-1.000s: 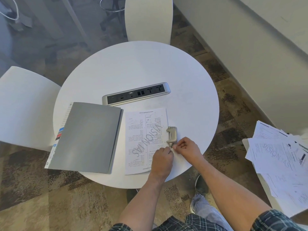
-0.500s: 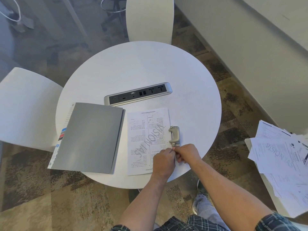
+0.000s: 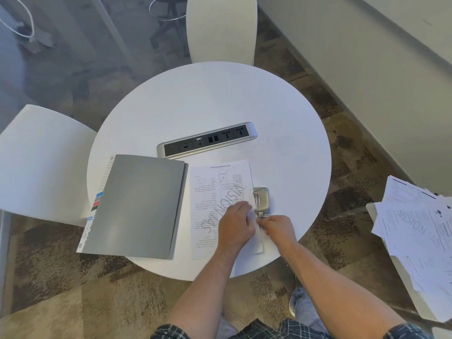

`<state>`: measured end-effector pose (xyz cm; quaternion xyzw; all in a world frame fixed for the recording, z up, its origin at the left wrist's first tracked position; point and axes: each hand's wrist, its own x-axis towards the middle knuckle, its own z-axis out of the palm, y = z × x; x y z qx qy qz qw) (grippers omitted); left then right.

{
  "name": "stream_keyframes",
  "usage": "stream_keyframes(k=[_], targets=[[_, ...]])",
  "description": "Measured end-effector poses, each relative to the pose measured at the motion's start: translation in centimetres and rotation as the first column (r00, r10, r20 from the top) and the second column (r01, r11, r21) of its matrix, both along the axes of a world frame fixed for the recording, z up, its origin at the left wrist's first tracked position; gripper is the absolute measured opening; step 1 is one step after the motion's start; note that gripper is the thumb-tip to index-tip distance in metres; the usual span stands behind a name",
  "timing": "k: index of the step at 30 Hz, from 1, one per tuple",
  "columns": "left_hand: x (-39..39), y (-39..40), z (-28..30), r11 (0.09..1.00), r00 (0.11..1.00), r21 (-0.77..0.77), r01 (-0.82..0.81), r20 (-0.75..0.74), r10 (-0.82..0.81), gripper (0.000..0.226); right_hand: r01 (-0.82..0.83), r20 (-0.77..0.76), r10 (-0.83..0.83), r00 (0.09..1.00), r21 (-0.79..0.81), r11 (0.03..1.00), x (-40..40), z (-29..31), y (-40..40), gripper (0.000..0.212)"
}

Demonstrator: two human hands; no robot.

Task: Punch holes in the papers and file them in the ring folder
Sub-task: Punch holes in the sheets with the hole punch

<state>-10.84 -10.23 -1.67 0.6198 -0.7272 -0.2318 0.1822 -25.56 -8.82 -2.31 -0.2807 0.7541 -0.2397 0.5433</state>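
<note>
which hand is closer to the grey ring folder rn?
Left. The left hand rests on the printed sheet, just right of the grey ring folder. The right hand sits farther right, at the hole punch.

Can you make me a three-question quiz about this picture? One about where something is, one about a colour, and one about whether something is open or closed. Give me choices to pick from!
1. Where is the hole punch?
A. At the right edge of the printed paper
B. On top of the folder
C. On the chair

2. What colour is the folder cover?
A. Red
B. Grey
C. Yellow

3. Is the folder open or closed?
A. Wide open with rings showing
B. Closed flat on the table
C. Standing upright

Answers:
1. A, the punch sits against the paper's right edge, just above the left hand and right hand.
2. B, its cover is plain grey, with coloured tabs only along the left edge.
3. B, the cover lies shut and flat, with no rings in sight.
</note>
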Motion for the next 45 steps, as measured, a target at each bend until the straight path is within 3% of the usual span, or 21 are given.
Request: stream_keyframes(k=[3, 7, 20, 30, 33, 35, 41, 45], targets=[[0.5, -1.8, -0.5, 0.996, 0.991, 0.064, 0.062, 0.118, -0.07, 0.05, -0.01, -0.031, 0.009, 0.999, -0.013, 1.0, 0.3, -0.1, 0.1, 0.05], [0.7, -3.1, -1.0, 0.983, 0.962, 0.107, 0.15, 0.212, -0.17, 0.043, -0.029, -0.073, 0.027, 0.997, -0.026, 0.999, 0.2, -0.2, 0.1, 0.045], [-0.1, -3.4, -1.5, 0.974, 0.961, 0.166, 0.153, 0.203, -0.185, 0.051, -0.059, -0.051, 0.055, 0.997, -0.094, 0.994, 0.1, -0.1, 1.1, 0.025], [-0.1, -6.1, -0.6, 0.967, 0.961, 0.167, 0.194, 0.166, -0.221, 0.053, -0.088, -0.174, 0.067, 0.982, -0.115, 0.99, 0.6, -0.5, 1.2, 0.019], [-0.3, -8.0, 0.2, 0.916, 0.876, 0.179, 0.36, 0.274, -0.398, 0.079, -0.081, -0.178, 0.063, 0.982, -0.094, 0.992, 0.5, -0.5, 1.1, 0.02], [-0.7, -9.5, 0.6, 0.869, 0.779, 0.192, 0.457, 0.385, -0.495, 0.084, -0.076, -0.168, 0.06, 0.984, -0.089, 0.993, 0.4, -0.6, 1.1, 0.021], [-1.6, -13.0, 1.9, 0.826, 0.647, 0.21, 0.523, 0.534, -0.545, 0.055, -0.054, -0.139, 0.042, 0.989, -0.086, 0.995, 0.2, -0.9, 1.0, 0.022], [-1.7, -14.0, 2.0, 0.832, 0.658, 0.185, 0.523, 0.532, -0.532, 0.037, -0.051, -0.143, 0.038, 0.989, -0.087, 0.995, 0.2, -1.0, 1.0, 0.022]])
